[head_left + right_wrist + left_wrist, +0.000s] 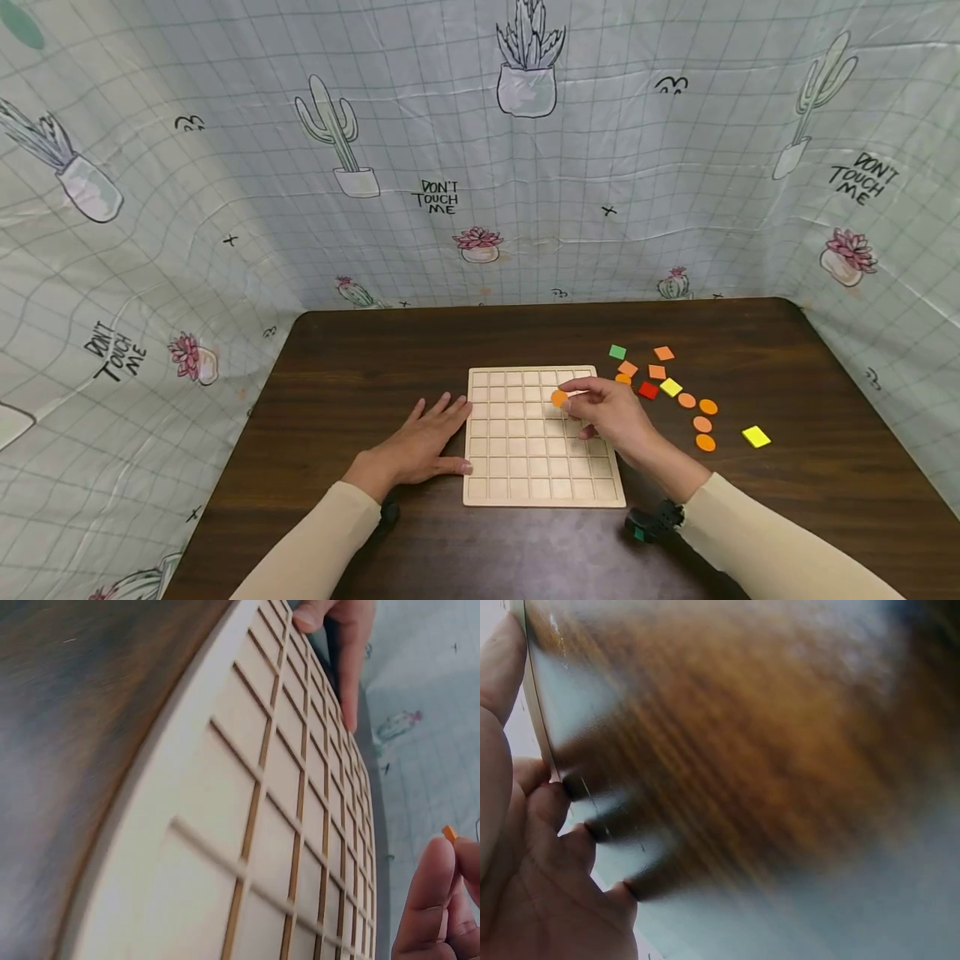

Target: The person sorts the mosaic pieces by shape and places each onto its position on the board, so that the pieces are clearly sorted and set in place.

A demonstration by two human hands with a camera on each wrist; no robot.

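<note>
A pale wooden grid board lies flat on the dark wooden table. My left hand rests on the table with its fingers spread, thumb and fingertips at the board's left edge. Above the right part of the board, my right hand pinches an orange disc between thumb and fingers. In the right wrist view the edge of that orange disc shows at the fingertips, and the board's raised grid lines run beside the hand.
Right of the board lie loose flat pieces: a green square, a red square, a yellow square, several orange squares and several orange discs. A patterned cloth hangs behind and around the table.
</note>
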